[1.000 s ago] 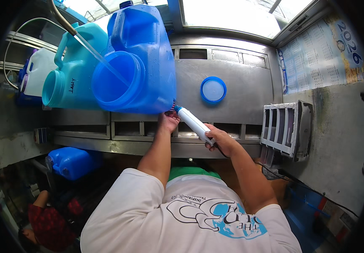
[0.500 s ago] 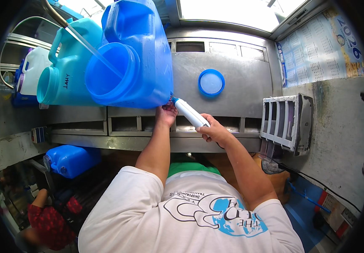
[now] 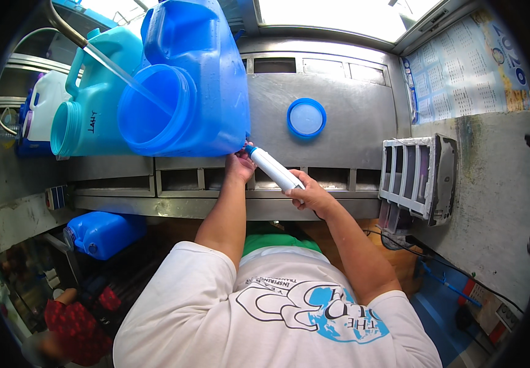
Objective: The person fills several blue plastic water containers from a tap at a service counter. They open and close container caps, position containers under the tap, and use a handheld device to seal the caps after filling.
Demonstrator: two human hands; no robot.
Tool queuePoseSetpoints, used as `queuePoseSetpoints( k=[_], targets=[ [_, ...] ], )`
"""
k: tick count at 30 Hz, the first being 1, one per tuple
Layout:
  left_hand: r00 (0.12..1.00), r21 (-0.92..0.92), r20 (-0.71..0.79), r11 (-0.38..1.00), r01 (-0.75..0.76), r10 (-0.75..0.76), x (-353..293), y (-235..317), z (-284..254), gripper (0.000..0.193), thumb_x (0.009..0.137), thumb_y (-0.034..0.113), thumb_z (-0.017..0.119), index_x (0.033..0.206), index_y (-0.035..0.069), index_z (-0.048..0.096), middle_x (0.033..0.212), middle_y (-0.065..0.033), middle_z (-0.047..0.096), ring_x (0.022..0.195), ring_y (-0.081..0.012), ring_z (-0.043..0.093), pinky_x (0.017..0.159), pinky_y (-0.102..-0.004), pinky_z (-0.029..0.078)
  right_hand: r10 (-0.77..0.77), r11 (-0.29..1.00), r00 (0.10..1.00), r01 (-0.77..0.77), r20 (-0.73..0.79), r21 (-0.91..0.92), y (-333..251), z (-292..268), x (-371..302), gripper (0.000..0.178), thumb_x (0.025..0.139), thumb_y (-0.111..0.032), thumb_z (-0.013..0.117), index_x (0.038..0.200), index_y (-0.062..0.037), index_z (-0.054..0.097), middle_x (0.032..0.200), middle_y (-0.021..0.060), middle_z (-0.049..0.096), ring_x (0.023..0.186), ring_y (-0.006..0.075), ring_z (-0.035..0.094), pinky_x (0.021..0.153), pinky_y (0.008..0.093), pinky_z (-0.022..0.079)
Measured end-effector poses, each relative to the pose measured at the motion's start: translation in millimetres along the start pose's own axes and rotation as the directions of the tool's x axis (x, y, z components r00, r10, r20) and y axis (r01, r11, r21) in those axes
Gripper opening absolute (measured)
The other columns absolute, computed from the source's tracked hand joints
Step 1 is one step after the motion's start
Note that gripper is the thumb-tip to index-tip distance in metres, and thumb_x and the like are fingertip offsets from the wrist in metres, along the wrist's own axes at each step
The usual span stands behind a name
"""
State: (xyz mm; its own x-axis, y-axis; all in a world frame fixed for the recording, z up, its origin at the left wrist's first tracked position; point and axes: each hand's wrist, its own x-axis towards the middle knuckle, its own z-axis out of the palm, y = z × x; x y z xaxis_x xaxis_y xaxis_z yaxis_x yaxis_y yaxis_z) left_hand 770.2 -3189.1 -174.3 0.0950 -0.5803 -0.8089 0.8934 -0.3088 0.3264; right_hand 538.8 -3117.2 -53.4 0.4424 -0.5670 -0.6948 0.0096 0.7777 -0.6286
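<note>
A large blue water jug point(image 3: 219, 116) lies on its side on the steel counter, its wide uncapped mouth facing me. A clear tube point(image 3: 123, 76) reaches into that mouth. My left hand point(image 3: 240, 167) is closed at the jug's lower right corner, palm up; what its fingers hold is hidden. In my right hand point(image 3: 311, 193) is a white, tube-shaped hand tool point(image 3: 277, 172) with a blue nozzle, like a small heat gun. Its nozzle points at the same corner, close to my left fingertips. A round blue lid point(image 3: 306, 118) rests on the counter to the right.
A teal jug point(image 3: 102, 116) with an open mouth stands left of the blue one, and a white container point(image 3: 50, 98) beyond it. Another blue jug point(image 3: 106, 234) sits below the counter. A white slatted rack point(image 3: 409, 178) is at the right. A person in red point(image 3: 74, 325) is at lower left.
The view has shifted slightly, moving the jugs and lid a little left in the picture. My hands and the white tool hold nearly the same place at the jug's corner.
</note>
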Motion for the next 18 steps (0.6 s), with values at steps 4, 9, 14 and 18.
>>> queuePoseSetpoints(
  k=[4, 9, 14, 18],
  targets=[
    [0.999, 0.020, -0.041, 1.000, -0.005, 0.006, -8, 0, 6, 0.024, 0.089, 0.035, 0.061, 0.091, 0.011, 0.059, 0.091, -0.0031, 0.065, 0.087, -0.0219, 0.065, 0.083, -0.0465, 0.054, 0.005, 1.000, 1.000, -0.005, 0.013, -0.006, -1, 0, 0, 0.065, 0.078, -0.018, 0.070, 0.136, -0.0160, 0.041, 0.085, -0.0012, 0.054, 0.061, 0.0081, 0.047, 0.056, 0.0244, 0.038],
    [0.999, 0.065, -0.046, 0.998, -0.005, 0.008, -7, 0, 4, 0.024, 0.089, 0.037, 0.059, 0.087, 0.013, 0.058, 0.091, -0.0039, 0.065, 0.088, -0.0211, 0.065, 0.084, -0.0465, 0.052, 0.017, 1.000, 0.999, -0.016, 0.036, -0.004, -2, -4, 2, 0.066, 0.077, -0.018, 0.070, 0.136, -0.0152, 0.042, 0.085, -0.0005, 0.053, 0.061, 0.0085, 0.048, 0.055, 0.0248, 0.038],
    [0.996, 0.083, -0.064, 0.995, 0.061, -0.055, -8, 1, 4, 0.024, 0.087, 0.039, 0.060, 0.085, 0.015, 0.057, 0.089, -0.0028, 0.061, 0.089, -0.0211, 0.061, 0.085, -0.0438, 0.049, 0.002, 1.000, 1.000, -0.002, 0.004, 0.006, -6, -13, 8, 0.066, 0.076, -0.018, 0.070, 0.137, -0.0136, 0.043, 0.088, 0.0007, 0.055, 0.061, 0.0092, 0.049, 0.057, 0.0259, 0.040],
    [0.994, 0.115, -0.046, 0.988, 0.101, -0.096, 7, 3, -12, 0.026, 0.084, 0.043, 0.061, 0.086, 0.017, 0.056, 0.088, -0.0005, 0.056, 0.088, -0.0217, 0.055, 0.083, -0.0431, 0.047, 0.027, 1.000, 0.999, -0.027, -0.023, 0.014, -13, -24, 9, 0.069, 0.075, -0.022, 0.070, 0.139, -0.0152, 0.043, 0.095, 0.0017, 0.059, 0.063, 0.0097, 0.050, 0.061, 0.0266, 0.045]
  ],
)
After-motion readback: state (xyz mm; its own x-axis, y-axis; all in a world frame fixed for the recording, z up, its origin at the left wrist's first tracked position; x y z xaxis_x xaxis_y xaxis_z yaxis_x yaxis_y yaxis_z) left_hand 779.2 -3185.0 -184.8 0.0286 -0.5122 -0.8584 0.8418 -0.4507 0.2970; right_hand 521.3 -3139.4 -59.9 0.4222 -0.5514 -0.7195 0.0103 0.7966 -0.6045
